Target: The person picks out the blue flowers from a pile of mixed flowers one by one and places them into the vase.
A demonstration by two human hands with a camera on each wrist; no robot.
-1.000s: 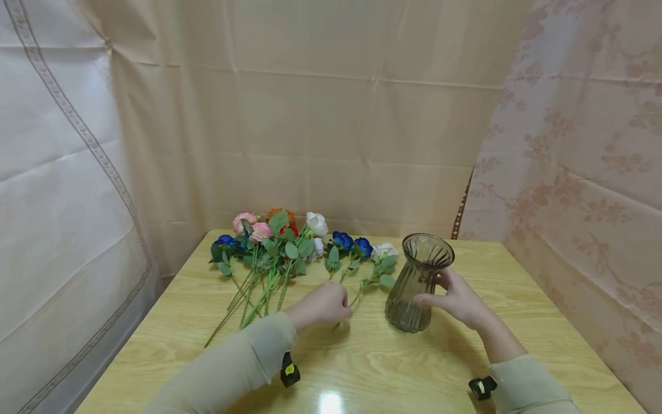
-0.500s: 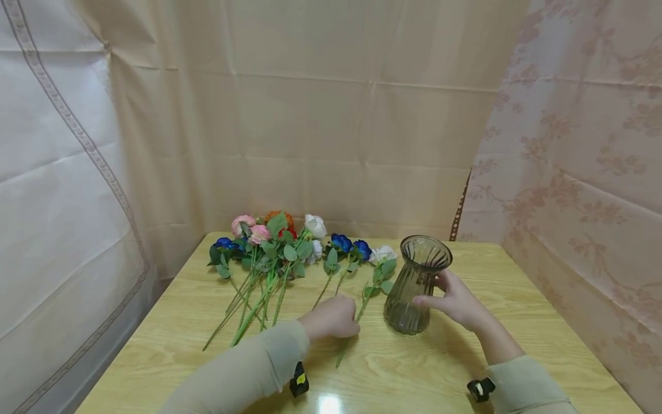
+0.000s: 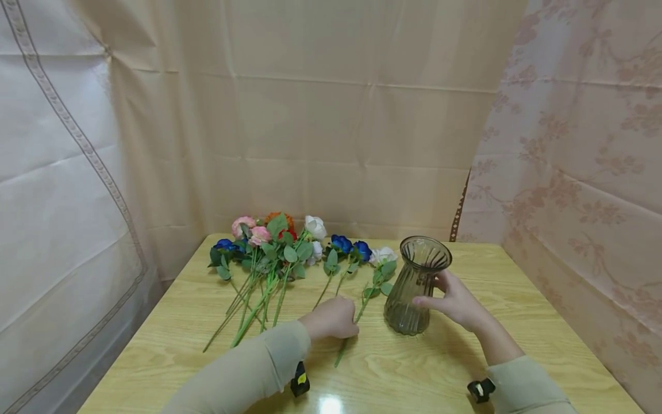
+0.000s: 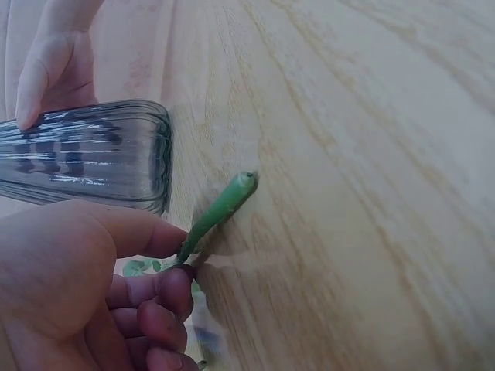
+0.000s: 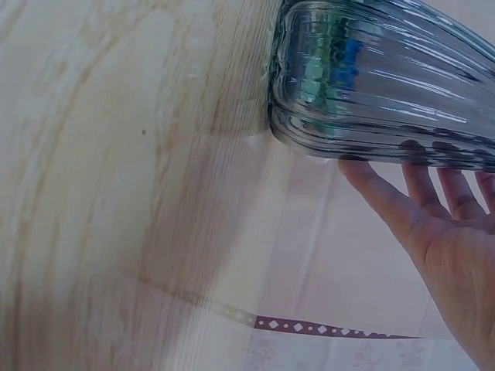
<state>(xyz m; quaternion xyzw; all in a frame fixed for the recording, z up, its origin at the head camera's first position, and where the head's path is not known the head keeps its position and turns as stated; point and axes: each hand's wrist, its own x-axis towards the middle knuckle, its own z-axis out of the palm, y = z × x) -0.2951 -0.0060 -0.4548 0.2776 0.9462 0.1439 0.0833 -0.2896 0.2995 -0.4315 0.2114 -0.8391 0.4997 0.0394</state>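
My left hand [image 3: 333, 318] pinches the green stem of a white flower [image 3: 383, 255] that lies on the table. Thumb and forefinger meet on the stem [image 4: 213, 216] near its cut end in the left wrist view. A ribbed, smoky glass vase [image 3: 408, 305] stands upright to the right of that flower, and nothing is in it. From its right side my right hand [image 3: 457, 302] holds the vase, the thumb in front and the fingers partly hidden behind. In the right wrist view the fingers [image 5: 379, 193] press along the glass.
Two blue flowers [image 3: 341, 244] lie just left of the white one. Further left is a loose heap of pink flowers [image 3: 243, 225], with orange, red, white and blue blooms and long stems. Cloth hangings [image 3: 336, 126] enclose the wooden table [image 3: 170, 345] at the back and sides.
My left hand has shifted slightly right and towards me along with the flower stem, whose lower end now shows below the hand. The right hand and vase have stayed almost still.
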